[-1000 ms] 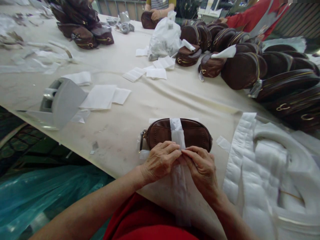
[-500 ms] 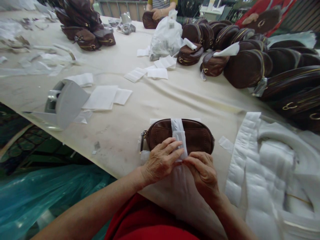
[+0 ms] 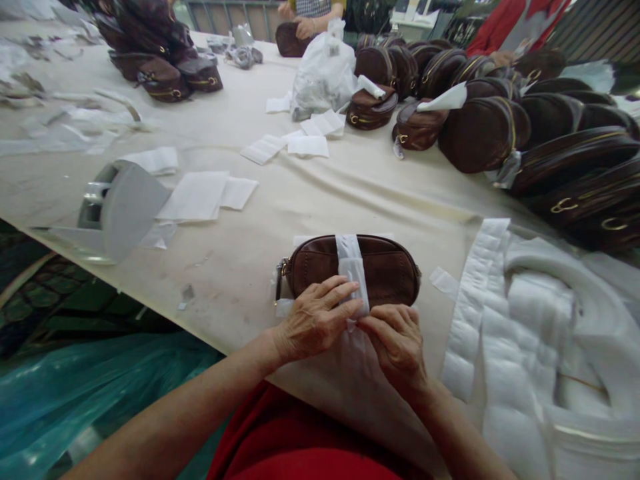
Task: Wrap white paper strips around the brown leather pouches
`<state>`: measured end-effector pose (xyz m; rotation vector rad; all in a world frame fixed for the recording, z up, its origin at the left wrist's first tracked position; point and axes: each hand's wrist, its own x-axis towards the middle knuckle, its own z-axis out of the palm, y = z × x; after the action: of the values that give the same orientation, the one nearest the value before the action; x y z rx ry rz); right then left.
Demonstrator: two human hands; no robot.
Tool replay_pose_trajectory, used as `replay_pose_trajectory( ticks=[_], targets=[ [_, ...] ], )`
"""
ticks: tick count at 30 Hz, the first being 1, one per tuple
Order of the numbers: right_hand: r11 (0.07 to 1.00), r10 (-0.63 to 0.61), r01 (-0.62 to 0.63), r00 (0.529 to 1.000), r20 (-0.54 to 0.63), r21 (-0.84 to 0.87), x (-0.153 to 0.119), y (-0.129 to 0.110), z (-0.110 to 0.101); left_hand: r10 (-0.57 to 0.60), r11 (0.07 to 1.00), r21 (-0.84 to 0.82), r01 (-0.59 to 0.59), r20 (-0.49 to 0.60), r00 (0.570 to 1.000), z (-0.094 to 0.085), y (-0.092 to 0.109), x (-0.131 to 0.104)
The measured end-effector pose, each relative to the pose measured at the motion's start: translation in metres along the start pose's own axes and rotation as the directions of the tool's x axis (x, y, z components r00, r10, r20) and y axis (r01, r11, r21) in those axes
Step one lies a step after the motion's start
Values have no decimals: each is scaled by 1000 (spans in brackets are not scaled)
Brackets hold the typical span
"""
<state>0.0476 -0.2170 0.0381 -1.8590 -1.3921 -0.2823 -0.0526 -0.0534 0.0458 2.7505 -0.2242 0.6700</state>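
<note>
A small dark brown leather bag [image 3: 387, 270] with rounded ends lies on the pale table in front of me. Around its middle runs a white plastic wrapping strip [image 3: 353, 267], whose lower part trails toward my body. My left hand [image 3: 320, 317] rests over the bag's lower left part, with its fingers stretched out flat across the strip and its thumb mostly hidden. At the bag's lower edge, my right hand [image 3: 397, 340] is closed in a pinch on the strip. A metal zipper pull [image 3: 279, 283] hangs at the bag's left end.
White packing strips [image 3: 500, 320] are heaped at right. Brown bags [image 3: 480, 133] crowd the back right; more are piled at back left [image 3: 165, 77]. A grey tape dispenser [image 3: 130, 207] and white sheets [image 3: 195, 197] lie left. Two people work across the table.
The view has shifted slightly. My hands hold nearly the same pose on the bag and strip. Across the table, the red-sleeved person's bag has been lowered toward the others.
</note>
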Motion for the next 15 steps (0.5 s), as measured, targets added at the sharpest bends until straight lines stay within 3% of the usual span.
replay_pose_trajectory(
  ticks=[3,5,10,15],
  targets=[
    [999,-32,31,999,-21,-17,-3,2,2,-42,992,-112,50,73,996,-7,2,3],
    [998,-50,48,998,-42,-30,-5,3,4,-85,988,-125,91,53,995,-7,4,5],
    [996,-85,83,995,-56,-38,-9,6,5,-76,997,19,77,-31,997,3,4,6],
    [1000,-25,25,999,40,7,-25,8,-7,-48,995,83,51,-40,998,7,3,3]
  ],
)
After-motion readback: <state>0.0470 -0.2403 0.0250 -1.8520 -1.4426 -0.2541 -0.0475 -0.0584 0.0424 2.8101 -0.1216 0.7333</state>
